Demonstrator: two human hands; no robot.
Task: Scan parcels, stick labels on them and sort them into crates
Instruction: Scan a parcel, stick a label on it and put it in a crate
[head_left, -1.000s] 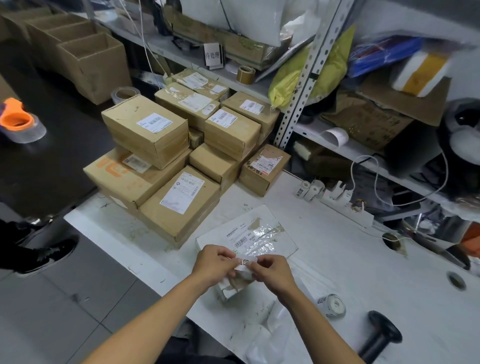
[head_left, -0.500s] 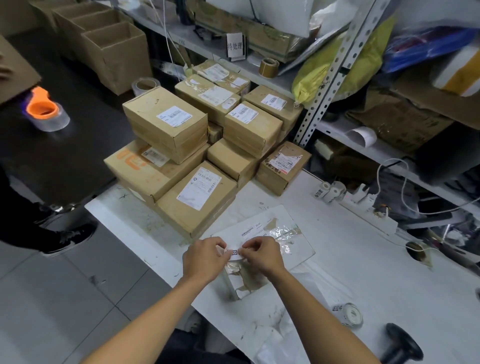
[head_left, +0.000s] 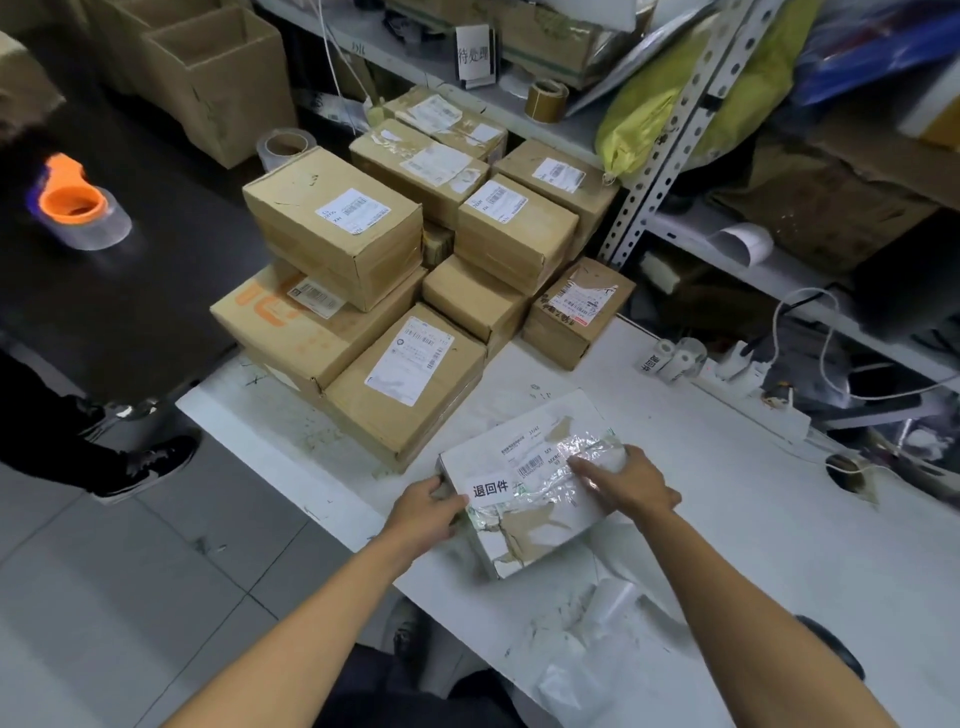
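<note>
Holding the flat white cardboard parcel (head_left: 524, 493) on the scuffed white worktable (head_left: 727, 519), we have our left hand (head_left: 426, 512) curled round its near left corner, thumb on top beside the small white label printed with black characters (head_left: 490, 488). That label lies stuck on the parcel's top face, just left of a barcode strip. Our right hand (head_left: 626, 480) lies flat on the parcel's far right part, fingers straight and pressing on the crinkled clear tape (head_left: 566, 483) that crosses the torn surface; it grasps nothing. The parcel sits near the table's front edge, tilted relative to that edge, with brown patches where the white skin is ripped.

Just behind and to the left of it stands a stack of brown cardboard boxes (head_left: 363, 291), each bearing a white shipping label. Farther left, a roll of clear tape on an orange dispenser (head_left: 78, 208) rests on a dark surface. Small white label rolls (head_left: 670, 358) stand near a white power strip (head_left: 753, 400) at the table's back, below grey metal shelving (head_left: 670, 140).
</note>
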